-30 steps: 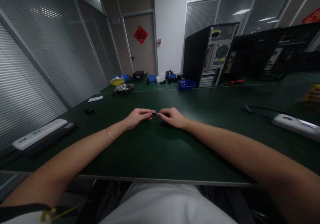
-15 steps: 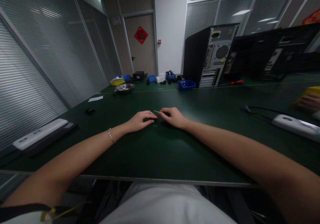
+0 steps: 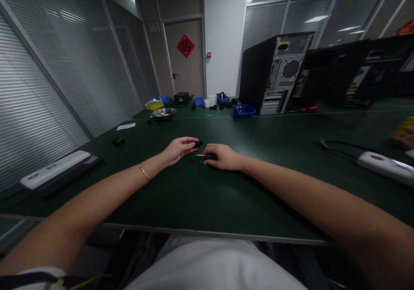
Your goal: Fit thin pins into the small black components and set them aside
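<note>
Between the fingertips of my left hand is a small black part, its kind too small to make out. My right hand is closed around the dark handle of a screwdriver. Its thin metal shaft points left, just below the black part and apart from it. Both hands are low over the green table. A small greenish piece shows by my right fingertips, partly hidden.
Power strips lie at both sides. A black object and white paper are at left. Farther back are a metal bowl, a blue bin and a computer tower. Another person's hand is at far right.
My hands have moved apart a little. The black part now shows in my left fingers, and the screwdriver's handle has come into sight in my right hand. The view has shifted slightly.
</note>
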The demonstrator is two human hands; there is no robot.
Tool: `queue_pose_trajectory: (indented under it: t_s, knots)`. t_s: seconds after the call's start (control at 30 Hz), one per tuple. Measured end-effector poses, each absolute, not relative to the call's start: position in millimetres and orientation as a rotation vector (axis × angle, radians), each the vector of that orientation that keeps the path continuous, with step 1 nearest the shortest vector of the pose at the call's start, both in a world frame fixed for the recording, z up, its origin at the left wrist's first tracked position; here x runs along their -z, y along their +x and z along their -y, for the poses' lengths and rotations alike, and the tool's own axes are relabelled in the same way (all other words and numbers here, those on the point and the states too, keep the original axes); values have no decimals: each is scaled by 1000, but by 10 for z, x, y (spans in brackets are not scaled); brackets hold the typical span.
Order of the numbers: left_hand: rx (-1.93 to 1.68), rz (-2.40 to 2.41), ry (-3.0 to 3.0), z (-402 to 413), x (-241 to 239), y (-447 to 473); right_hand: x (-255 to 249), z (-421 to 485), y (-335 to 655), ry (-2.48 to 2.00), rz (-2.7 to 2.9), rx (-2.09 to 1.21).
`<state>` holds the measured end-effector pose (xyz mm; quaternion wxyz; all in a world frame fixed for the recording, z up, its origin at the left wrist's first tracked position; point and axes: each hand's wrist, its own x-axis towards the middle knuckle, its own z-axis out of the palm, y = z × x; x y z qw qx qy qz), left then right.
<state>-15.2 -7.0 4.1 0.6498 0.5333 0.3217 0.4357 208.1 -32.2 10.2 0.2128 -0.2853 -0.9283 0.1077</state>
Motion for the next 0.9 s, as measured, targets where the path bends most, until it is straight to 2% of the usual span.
queue_pose_trajectory:
  t_s: [0.3, 0.57, 0.9]
  knots:
    - [-1054, -724, 1069, 83, -27, -131, -84, 348, 2021, -806, 2652, -63]
    - [-1023, -748, 1198, 121, -10, -98, 7, 241, 2016, -972, 2256, -445]
    - [-996, -804, 1281, 81, 52, -35, 59, 146, 1983, -965, 1988, -467]
